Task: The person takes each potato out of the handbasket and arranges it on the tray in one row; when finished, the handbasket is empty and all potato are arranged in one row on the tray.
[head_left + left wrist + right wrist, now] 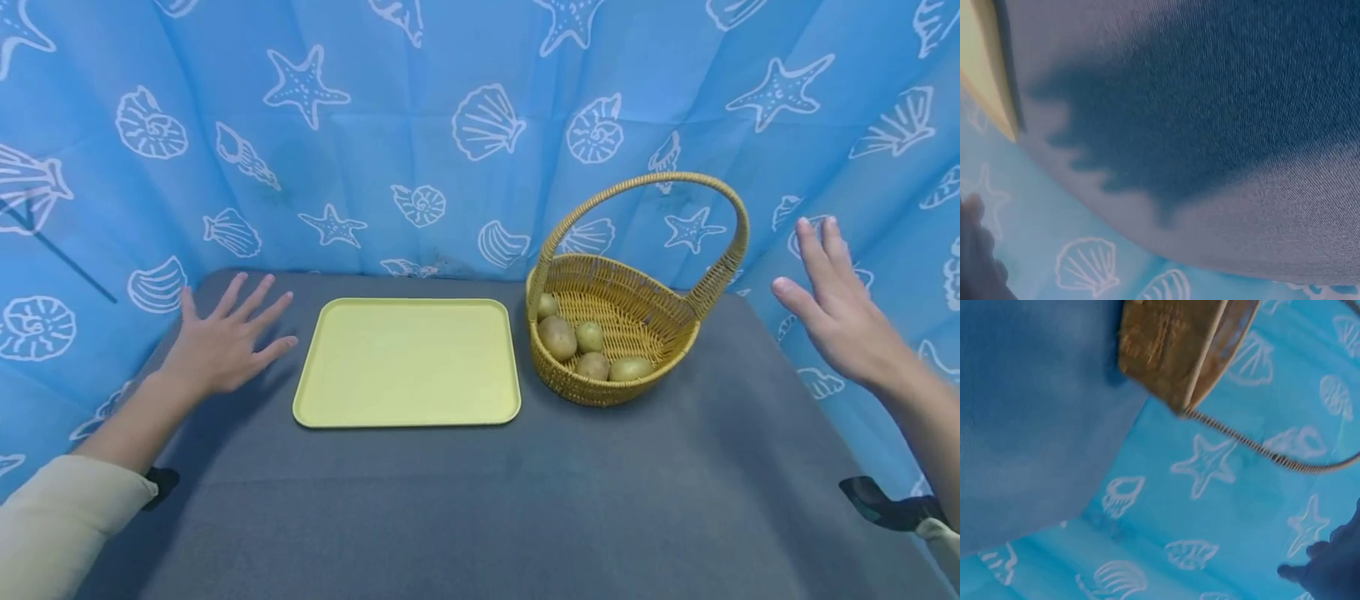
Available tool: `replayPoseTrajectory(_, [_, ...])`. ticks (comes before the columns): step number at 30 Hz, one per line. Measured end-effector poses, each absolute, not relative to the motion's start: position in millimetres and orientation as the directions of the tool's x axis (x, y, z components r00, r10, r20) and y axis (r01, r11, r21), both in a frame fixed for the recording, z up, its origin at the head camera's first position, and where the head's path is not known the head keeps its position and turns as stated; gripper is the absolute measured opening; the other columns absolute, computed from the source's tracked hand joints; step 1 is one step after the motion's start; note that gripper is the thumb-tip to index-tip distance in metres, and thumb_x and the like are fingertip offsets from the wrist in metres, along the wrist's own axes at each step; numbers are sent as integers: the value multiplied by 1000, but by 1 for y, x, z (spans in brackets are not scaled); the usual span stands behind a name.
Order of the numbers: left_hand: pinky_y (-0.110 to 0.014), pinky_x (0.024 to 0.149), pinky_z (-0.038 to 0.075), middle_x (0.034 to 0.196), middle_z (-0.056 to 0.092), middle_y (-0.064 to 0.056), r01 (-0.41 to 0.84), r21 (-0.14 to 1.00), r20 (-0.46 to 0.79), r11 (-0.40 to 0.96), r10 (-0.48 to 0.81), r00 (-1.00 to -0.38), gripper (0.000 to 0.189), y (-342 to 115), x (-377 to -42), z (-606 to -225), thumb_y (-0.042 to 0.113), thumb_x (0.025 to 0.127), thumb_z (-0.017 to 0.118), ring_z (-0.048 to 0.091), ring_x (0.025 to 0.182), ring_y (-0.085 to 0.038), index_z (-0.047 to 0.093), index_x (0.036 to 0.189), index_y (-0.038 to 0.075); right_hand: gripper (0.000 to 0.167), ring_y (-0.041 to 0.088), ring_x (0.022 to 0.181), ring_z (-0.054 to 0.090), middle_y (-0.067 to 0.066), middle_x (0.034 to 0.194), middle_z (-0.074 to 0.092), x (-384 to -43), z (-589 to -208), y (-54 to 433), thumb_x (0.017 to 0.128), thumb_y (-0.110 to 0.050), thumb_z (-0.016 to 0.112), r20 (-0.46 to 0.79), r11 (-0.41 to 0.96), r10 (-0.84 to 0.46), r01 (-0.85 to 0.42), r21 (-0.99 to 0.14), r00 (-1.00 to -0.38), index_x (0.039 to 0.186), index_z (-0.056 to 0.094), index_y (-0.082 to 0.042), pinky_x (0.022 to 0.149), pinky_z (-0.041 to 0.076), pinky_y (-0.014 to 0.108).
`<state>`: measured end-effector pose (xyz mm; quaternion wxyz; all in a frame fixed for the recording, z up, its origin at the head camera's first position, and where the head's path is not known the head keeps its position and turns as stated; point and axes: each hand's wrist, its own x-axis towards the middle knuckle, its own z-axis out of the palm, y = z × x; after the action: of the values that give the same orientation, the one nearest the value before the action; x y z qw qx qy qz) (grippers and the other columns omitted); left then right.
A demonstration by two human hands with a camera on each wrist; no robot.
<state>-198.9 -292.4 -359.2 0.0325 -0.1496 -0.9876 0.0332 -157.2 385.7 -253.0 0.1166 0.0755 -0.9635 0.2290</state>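
Note:
My left hand (225, 342) hovers with spread fingers to the left of a yellow rectangular tray (405, 362), holding nothing. My right hand (843, 308) is raised at the right side, fingers extended, apart from everything. Between them, right of the tray, stands a woven basket (600, 396) with a tall arched handle. Several potatoes (557, 337) lie inside it, toward its left and front. The left wrist view catches the edge of the left hand (979, 256) and its shadow on the cloth. In the right wrist view, the right hand (1329, 569) appears low at the corner, below the basket (1166, 350).
A dark grey cloth (480, 508) covers the table. Blue curtains (405, 142) printed with white shells and starfish hang behind it and along both sides. The tray lies flat with its raised rim close to the basket. Dark straps show near both wrists.

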Motion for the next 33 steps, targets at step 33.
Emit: replayPoseTrajectory(33, [-78,104,16,161,28,-15,450,117,-211,885,465,-860,76,-282,-197,-387,62,99,44,22,147,-44,34,157,14,64,39,146,28,18,165,12,-225,-258,337,109,-44,31,-688,799,-500,25,-600,-526,161,15,-10,116,12,64])
